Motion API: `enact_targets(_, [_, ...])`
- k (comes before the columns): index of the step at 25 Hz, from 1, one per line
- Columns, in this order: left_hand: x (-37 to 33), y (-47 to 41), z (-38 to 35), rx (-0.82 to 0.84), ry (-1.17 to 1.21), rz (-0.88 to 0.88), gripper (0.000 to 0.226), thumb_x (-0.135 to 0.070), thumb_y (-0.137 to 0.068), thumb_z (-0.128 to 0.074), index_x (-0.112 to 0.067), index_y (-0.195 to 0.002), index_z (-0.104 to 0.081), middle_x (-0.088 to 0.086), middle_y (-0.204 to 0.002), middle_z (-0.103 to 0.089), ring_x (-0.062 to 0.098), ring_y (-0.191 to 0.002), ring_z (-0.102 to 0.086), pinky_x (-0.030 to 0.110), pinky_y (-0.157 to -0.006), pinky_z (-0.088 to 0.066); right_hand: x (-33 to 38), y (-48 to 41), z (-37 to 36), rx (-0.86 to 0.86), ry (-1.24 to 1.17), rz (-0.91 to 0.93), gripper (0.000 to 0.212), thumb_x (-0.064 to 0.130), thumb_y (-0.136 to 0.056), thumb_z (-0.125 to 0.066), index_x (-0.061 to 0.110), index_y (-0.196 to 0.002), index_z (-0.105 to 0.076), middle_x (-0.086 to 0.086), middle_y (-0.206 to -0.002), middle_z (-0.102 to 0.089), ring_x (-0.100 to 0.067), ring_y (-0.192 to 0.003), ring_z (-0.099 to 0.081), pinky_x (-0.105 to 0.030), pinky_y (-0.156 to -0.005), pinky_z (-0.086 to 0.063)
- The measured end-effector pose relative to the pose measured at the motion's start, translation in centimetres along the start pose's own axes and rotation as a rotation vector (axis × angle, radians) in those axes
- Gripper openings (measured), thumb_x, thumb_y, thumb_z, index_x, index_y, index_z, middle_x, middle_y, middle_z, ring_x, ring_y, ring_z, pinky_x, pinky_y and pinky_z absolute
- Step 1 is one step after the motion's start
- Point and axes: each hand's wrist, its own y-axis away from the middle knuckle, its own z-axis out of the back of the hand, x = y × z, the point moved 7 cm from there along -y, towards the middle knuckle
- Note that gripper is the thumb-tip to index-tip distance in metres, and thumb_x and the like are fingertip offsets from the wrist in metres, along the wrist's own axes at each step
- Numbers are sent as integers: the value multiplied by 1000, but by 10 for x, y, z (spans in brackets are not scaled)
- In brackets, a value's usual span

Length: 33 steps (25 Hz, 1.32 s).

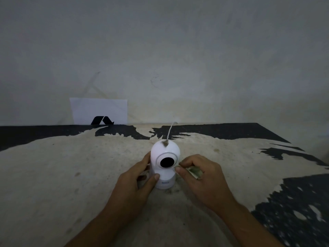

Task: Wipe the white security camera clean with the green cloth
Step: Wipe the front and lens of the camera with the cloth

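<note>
Both forearms reached in, the left hand (142, 173) gripped the camera (165, 164) upright mid-table (53, 175), the right hand (199, 172) pinched the bunched cloth (195, 171) just beside it, and with a brown smudge (165, 143) on top, wiping looked barely started.

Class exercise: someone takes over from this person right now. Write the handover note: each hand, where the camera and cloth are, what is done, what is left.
Left hand: grip closed around the lower body of the white camera, steadying it upright on the table.
Right hand: holds the bunched green cloth, fingertips close to the camera's right side.
Camera: lens faces the person; white cable runs off behind it.
Done: camera and cloth are both in hand.
Left: a brown clump of dirt sits on top of the dome; wipe it off, then the rest.
</note>
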Motion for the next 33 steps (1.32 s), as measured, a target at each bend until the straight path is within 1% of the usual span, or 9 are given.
enact_targets(3, [-4,0,-1,-12,-15,-1,59,-32,-83,-59,-44,-127,-22,-19,-127,-44,-3,-110,-46,2,-81,-38,-9,3,-3,56,-52,-134,10,24,-80,-74,16,-76,-70,6,-73,-69,-7,-69,-63,-26,-63,-52])
enact_targets(6, [-7,0,1,-23,-16,13,58,-31,-84,-59,-48,-122,-19,-25,-121,-40,-15,-98,-43,-7,-69,-35,-10,2,-2,35,-110,-187,9,22,-80,-74,16,-76,-70,6,-72,-71,-9,-68,-65,-22,-62,-53])
enact_targets(9, [-7,0,1,-19,-23,19,59,-32,-84,-59,-46,-123,-18,-23,-122,-39,-8,-105,-44,-6,-69,-35,-10,3,-7,81,-96,-238,8,22,-80,-75,17,-75,-70,7,-72,-71,-7,-70,-65,-15,-63,-50])
enact_targets(12, [-8,1,0,-20,-9,20,58,-31,-84,-59,-45,-124,-19,-22,-123,-41,-3,-108,-44,-6,-69,-35,-12,2,-2,56,-121,-247,7,21,-79,-75,16,-76,-71,7,-73,-72,-6,-70,-66,-14,-64,-52])
enact_targets(16, [-8,1,1,-16,3,19,58,-30,-84,-60,-49,-122,-20,-25,-120,-41,-12,-100,-44,-7,-68,-36,-9,3,-6,111,-102,-261,6,22,-80,-75,19,-76,-70,11,-73,-70,-3,-71,-65,-8,-63,-47])
enact_targets(18, [-7,0,1,-16,-4,30,59,-31,-84,-59,-45,-125,-20,-22,-123,-40,-6,-105,-45,-6,-69,-36,-10,1,0,58,-99,-249,2,21,-80,-74,20,-81,-72,12,-77,-71,-1,-75,-65,-8,-66,-48])
enact_targets(23, [-7,0,1,-1,-3,40,58,-31,-84,-58,-46,-123,-18,-22,-122,-38,-4,-105,-43,-5,-67,-37,4,-1,11,-156,-56,-89,15,12,-87,-66,18,-101,-70,13,-93,-69,7,-91,-63,-5,-78,-47])
enact_targets(29, [-2,-1,0,6,6,85,60,-37,-83,-58,-44,-125,-17,-20,-120,-41,-1,-106,-45,7,-84,-37,20,1,2,-197,14,109,28,20,-93,-52,11,-117,-62,1,-118,-65,-7,-113,-59,-30,-94,-52])
enact_targets(33, [0,-2,-1,-7,6,88,62,-37,-82,-59,-45,-126,-17,-22,-120,-43,-11,-94,-47,-4,-67,-38,34,6,-10,-133,203,265,30,20,-93,-49,6,-117,-62,-7,-122,-65,-12,-120,-54,-33,-102,-44])
